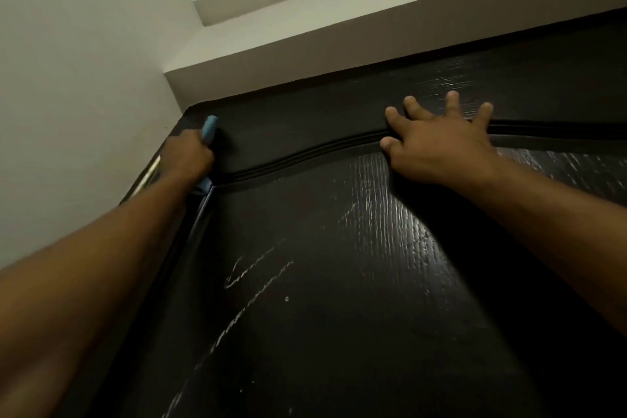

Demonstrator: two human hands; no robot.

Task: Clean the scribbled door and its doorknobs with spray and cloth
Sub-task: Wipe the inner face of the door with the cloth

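The dark door (339, 282) fills the lower and right part of your view, seen from below toward its top edge. White scribbles (251, 285) run across its grained panel below a raised moulding (305, 154) that crosses the door. You grip a blue cloth (209, 127) in your left hand (186, 156), fingers curled round it, pressing it to the door's upper left corner; blue shows above and below the fist. Your right hand (437, 142) lies flat on the door, fingers spread and straight, across the moulding, holding nothing. The pale wall (78, 78) stands left of the door, and a stepped white ceiling (305, 27) lies above it.
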